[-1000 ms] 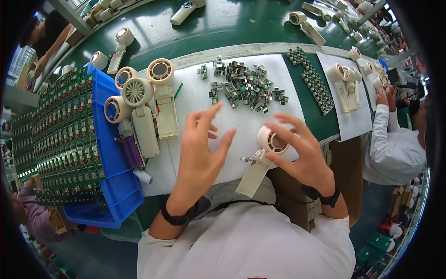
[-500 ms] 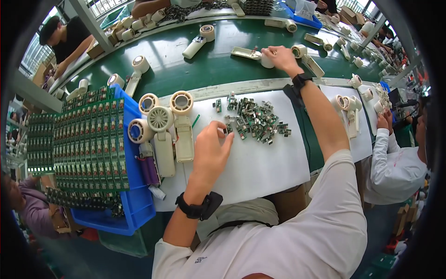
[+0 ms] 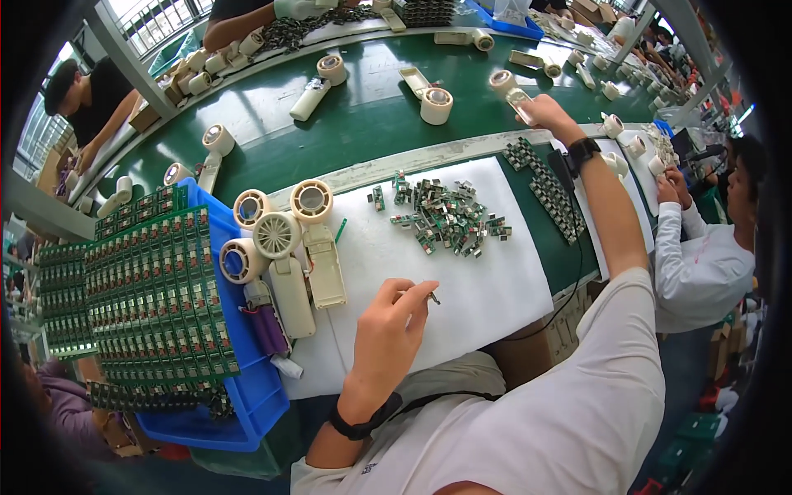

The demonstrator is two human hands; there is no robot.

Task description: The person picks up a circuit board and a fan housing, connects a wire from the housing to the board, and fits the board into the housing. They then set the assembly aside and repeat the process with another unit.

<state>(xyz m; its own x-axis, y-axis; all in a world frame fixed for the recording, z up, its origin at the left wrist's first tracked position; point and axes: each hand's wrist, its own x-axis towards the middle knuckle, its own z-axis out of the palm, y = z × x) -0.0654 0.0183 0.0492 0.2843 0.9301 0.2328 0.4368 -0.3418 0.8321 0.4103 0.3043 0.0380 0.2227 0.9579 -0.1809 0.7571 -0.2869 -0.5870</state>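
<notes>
My left hand (image 3: 388, 334) is above the white work sheet (image 3: 487, 301), thumb and fingers pinched on a small circuit board (image 3: 435, 295). Stretched out over the green conveyor belt (image 3: 268, 157), my right hand (image 3: 546, 114) grips the handle end of a cream handheld fan (image 3: 503, 81). That fan's round head points away from me. Between my hands lies a loose pile of small circuit boards (image 3: 452, 213). Another open-handled fan (image 3: 436, 106) rests on the belt, left of my right hand.
At left, a blue bin (image 3: 262, 394) carries large green board panels (image 3: 157, 289). Beside it stand several cream fans (image 3: 312, 202) and a purple cylinder (image 3: 268, 330). A dark board strip (image 3: 554, 198) and cable lie right of the sheet. Co-workers sit at right (image 3: 701, 247) and far left (image 3: 99, 107).
My right hand has let go of one fan and moved right to grip another. My left hand has drawn back from the pile toward me with a small board. The view has shifted slightly.
</notes>
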